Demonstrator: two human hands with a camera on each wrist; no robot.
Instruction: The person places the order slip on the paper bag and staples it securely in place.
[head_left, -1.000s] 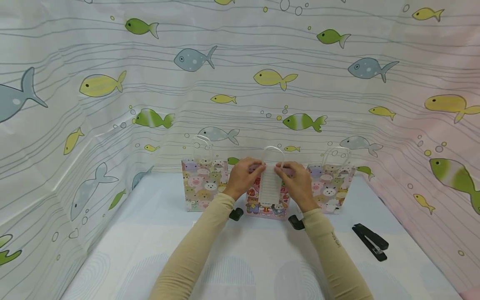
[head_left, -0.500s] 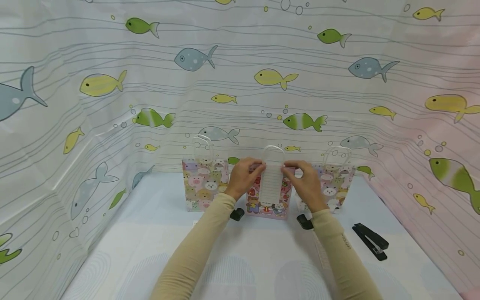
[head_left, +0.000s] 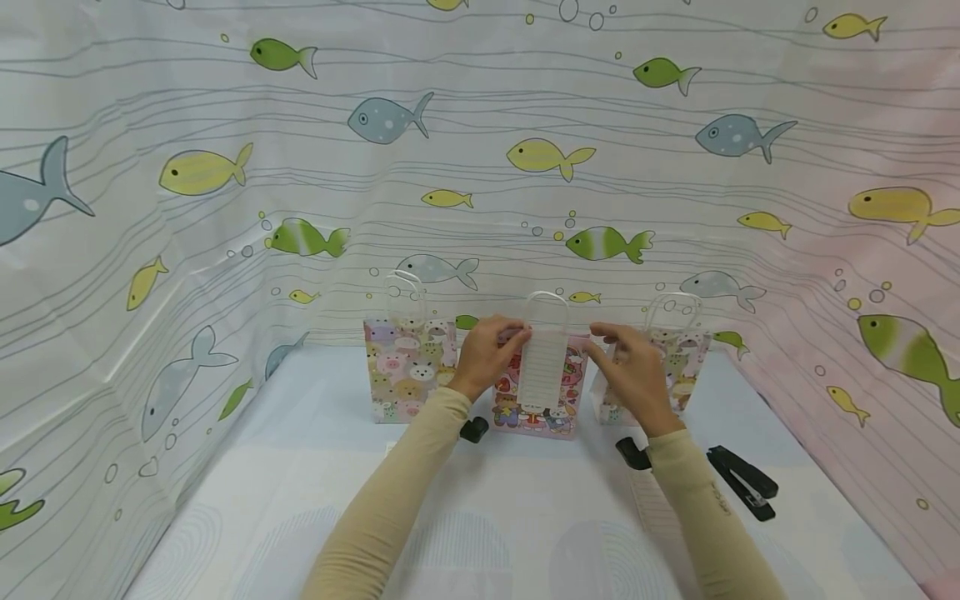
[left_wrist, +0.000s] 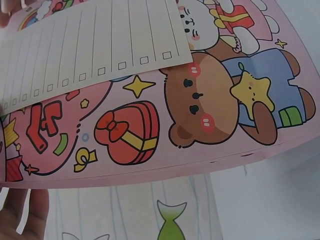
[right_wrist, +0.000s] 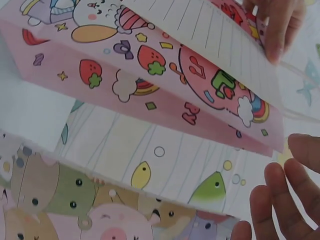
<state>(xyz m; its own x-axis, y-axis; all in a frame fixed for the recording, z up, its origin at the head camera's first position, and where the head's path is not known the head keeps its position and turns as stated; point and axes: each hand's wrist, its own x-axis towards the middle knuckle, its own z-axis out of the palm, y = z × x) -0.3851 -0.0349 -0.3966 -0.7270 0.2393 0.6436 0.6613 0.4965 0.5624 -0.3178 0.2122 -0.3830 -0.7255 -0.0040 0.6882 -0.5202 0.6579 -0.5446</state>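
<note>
A pink paper gift bag (head_left: 573, 396) printed with cartoon animals and strawberries stands upright at the middle back. In front of it hangs a narrow lined paper slip (head_left: 542, 375), with small checkboxes along one side in the left wrist view. My left hand (head_left: 483, 354) pinches the slip's top left corner at the bag's top edge, below the white handle (head_left: 547, 295). To the right of the bag, my right hand (head_left: 637, 375) is off the slip. Its fingers (right_wrist: 277, 187) are spread and hold nothing in the right wrist view.
Gift bags with small animal faces stand on either side, one at left (head_left: 408, 375) and one at right (head_left: 686, 354), partly behind my right hand. A black stapler (head_left: 742, 483) lies at right. Another lined slip (head_left: 654, 500) lies on the table beside my right forearm.
My right hand has let go of the slip's top right corner and moved right, away from the bag. The left hand stays in place, and the slip on the table has come into sight.
</note>
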